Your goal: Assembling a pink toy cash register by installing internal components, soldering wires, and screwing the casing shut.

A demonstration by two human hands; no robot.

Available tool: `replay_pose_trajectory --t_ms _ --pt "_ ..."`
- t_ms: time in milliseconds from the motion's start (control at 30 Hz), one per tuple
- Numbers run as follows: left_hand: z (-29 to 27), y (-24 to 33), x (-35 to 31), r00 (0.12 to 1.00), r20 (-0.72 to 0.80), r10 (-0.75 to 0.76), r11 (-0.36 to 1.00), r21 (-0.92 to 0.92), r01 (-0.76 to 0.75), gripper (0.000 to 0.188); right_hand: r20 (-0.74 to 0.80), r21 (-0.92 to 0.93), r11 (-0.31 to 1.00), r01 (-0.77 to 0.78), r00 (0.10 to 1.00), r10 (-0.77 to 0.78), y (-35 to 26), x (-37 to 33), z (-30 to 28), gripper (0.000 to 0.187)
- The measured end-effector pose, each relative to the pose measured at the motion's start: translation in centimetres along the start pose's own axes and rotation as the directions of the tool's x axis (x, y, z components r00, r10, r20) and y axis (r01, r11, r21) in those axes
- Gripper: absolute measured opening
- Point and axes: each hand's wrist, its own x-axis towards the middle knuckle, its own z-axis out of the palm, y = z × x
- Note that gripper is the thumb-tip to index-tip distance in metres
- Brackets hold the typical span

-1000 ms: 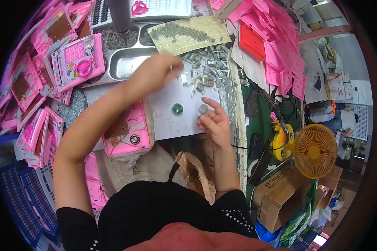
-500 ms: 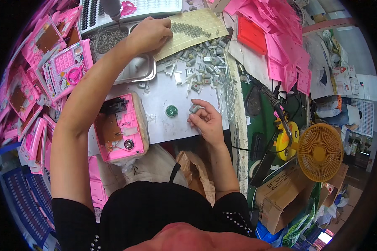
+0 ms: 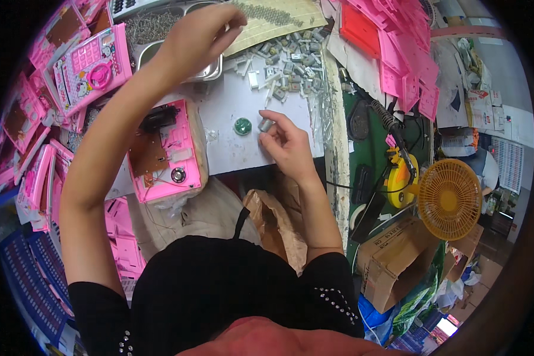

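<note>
One motor [image 3: 265,125] is pinched in the right hand [image 3: 287,145], just beside a green disc [image 3: 242,126], over the worktop [image 3: 231,155]. The left hand [image 3: 203,34] is by the yellow sheet [image 3: 279,29], fingers bent; I can't tell if it holds anything.

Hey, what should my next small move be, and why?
Perhaps pick up one of the small grey pieces on the yellow sheet with your left hand: its fingers are close by them, though I can't tell whether it holds one, and your right hand has a grey motor.
</note>
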Motion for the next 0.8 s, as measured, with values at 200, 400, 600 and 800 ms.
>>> replay_pose_trajectory --t_ms 200,400,600,800 --pt "-7.7 5.2 -12.8 0.983 0.038 -0.178 0.949 -0.258 0.181 0.014 0.083 -0.363 0.923 0.13 0.991 -0.107 -1.0 2.2 1.4 0.039" --pt "-8.0 7.8 -21.5 0.91 0.04 -0.414 0.831 -0.392 0.395 0.017 0.075 -0.655 0.728 0.206 0.975 -0.208 -1.8 2.8 3.2 0.033" --pt "-6.1 9.6 -24.4 0.86 -0.023 -0.51 0.751 -0.498 0.433 0.012 0.018 -0.448 0.894 -0.001 1.0 0.011 -2.5 2.3 3.3 0.034" --pt "-4.0 9.8 -25.2 0.833 0.046 -0.552 0.638 -0.62 0.457 0.009 0.097 0.437 0.89 -0.129 0.991 0.096 -7.0 -2.6 6.5 0.044"
